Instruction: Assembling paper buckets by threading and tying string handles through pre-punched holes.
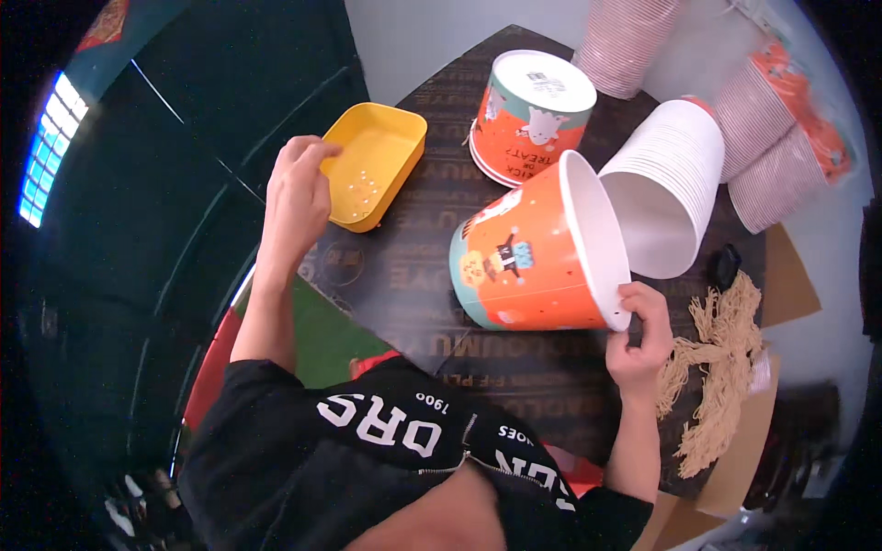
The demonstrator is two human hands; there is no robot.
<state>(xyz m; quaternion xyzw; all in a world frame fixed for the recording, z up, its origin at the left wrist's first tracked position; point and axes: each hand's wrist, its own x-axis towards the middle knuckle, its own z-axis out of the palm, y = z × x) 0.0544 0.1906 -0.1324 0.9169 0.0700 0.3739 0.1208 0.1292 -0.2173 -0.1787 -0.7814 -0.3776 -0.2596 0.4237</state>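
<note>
Table edge: the dark printed table [432, 275] ends just behind the yellow tray [375, 174]; open surface lies before the bucket.
Materials: paper bucket [524, 266], orange, smooth, tapered, lying on its side; plastic tray, shallow, rectangular.
Right hand [638, 335]: fingers closed, pinching the bucket's white rim.
Left hand [299, 197]: loosely curled, empty, fingertips over the tray's near edge.

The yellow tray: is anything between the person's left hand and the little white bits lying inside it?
Nothing visible. The left hand hovers at the near rim of the yellow tray, which is open on top; the small white bits lie bare on its floor. The orange bucket lies off to the right.
</note>
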